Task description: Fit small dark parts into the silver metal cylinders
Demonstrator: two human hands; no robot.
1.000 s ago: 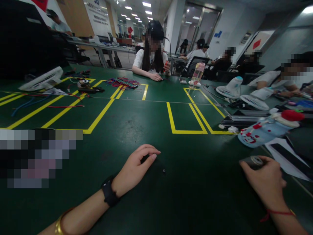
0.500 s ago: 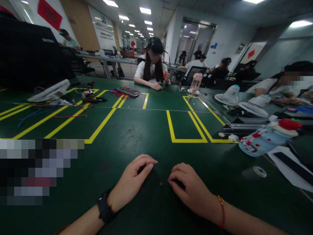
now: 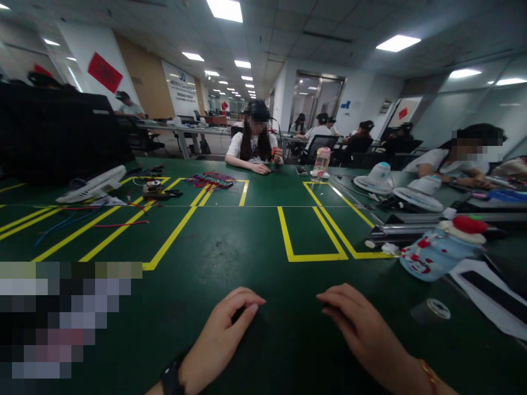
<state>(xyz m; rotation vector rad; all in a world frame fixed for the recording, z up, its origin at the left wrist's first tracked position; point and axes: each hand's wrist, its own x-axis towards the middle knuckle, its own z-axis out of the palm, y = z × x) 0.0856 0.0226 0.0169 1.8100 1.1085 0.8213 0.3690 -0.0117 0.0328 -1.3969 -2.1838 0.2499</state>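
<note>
**Green mat, two hands resting, small dark part under the left fingertips**

Green table mat (image 3: 255, 241) is carrying every item listed. Left hand (image 3: 224, 334), black band at the wrist, is lying palm down with fingers curled; thumb and forefinger are closing loosely around a small dark object (image 3: 239, 315), too shadowed to identify. Whether it is actually pinched cannot be told. Right hand (image 3: 362, 329) is lying flat just beside it, fingers together, gripping nothing. Tape roll (image 3: 431, 311) is sitting on its side near the right hand, apart from it. Blue bottle with red cap (image 3: 440, 252) is lying further right. Yellow floor-style tape outlines (image 3: 313, 256) are marking the mat beyond. Another person (image 3: 254, 145) is sitting opposite.
</note>
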